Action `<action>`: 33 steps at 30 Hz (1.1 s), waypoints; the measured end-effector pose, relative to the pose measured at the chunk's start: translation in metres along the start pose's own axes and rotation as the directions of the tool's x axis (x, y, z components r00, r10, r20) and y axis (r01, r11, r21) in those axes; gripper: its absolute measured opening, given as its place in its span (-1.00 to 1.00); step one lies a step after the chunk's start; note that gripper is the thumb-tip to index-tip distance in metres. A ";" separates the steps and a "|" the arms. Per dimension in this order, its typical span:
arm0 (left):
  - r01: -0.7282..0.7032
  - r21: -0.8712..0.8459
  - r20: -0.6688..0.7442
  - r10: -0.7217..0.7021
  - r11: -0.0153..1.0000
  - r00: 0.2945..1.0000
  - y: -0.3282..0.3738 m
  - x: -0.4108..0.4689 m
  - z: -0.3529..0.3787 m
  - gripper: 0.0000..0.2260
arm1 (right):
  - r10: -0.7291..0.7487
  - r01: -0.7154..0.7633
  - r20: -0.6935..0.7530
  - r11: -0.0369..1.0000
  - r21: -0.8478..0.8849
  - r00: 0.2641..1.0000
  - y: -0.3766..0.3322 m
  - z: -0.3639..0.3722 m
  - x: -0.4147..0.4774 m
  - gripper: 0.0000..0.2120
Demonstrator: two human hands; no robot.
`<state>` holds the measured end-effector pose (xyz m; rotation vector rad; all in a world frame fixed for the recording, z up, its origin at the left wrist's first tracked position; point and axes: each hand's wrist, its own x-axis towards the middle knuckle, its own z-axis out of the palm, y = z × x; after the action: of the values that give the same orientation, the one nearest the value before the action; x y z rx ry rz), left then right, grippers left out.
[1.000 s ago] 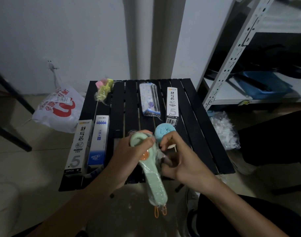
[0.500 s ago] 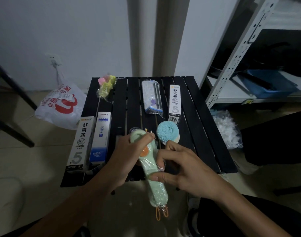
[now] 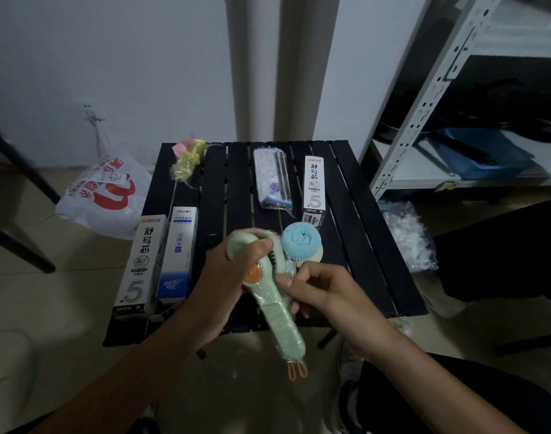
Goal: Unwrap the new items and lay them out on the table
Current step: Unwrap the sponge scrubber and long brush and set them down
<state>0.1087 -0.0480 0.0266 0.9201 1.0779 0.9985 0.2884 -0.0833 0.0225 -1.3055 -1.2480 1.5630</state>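
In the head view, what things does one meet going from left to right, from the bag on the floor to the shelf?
White plastic bag → white box marked 5 → blue-and-white box → clear pack → second white box marked 5 → crumpled clear plastic → metal shelf.

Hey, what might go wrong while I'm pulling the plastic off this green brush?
The green brush hangs past the table edge, gripped at its head by your left hand. If the clear wrap your right hand pinches tears suddenly, the brush may fall. The blue scrubber sits just behind your hands, so a jerk might knock it.
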 end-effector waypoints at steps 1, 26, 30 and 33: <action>0.002 -0.012 0.002 -0.002 1.000 1.000 -0.001 -0.001 0.001 -0.50 | -0.007 0.008 -0.043 1.000 0.025 0.999 0.001 0.000 0.002 -0.74; 0.087 -0.342 0.145 -0.038 0.936 0.989 -0.011 -0.006 0.009 -0.63 | 0.045 -0.039 -0.100 0.997 0.061 0.994 0.001 -0.023 0.016 -0.86; 0.104 -0.283 0.095 -0.081 0.953 0.992 -0.015 -0.011 0.008 -0.78 | -0.135 0.131 -0.029 0.986 -0.101 0.990 0.003 -0.023 0.009 -0.86; 0.105 -0.257 0.116 -0.077 0.961 0.990 -0.013 -0.014 0.008 -0.77 | -0.211 0.212 0.018 0.966 -0.147 0.977 0.000 -0.021 0.007 -0.76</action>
<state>0.1164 -0.0655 0.0197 0.6925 0.8667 0.9789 0.3075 -0.0722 0.0207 -1.2168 -1.4772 1.3423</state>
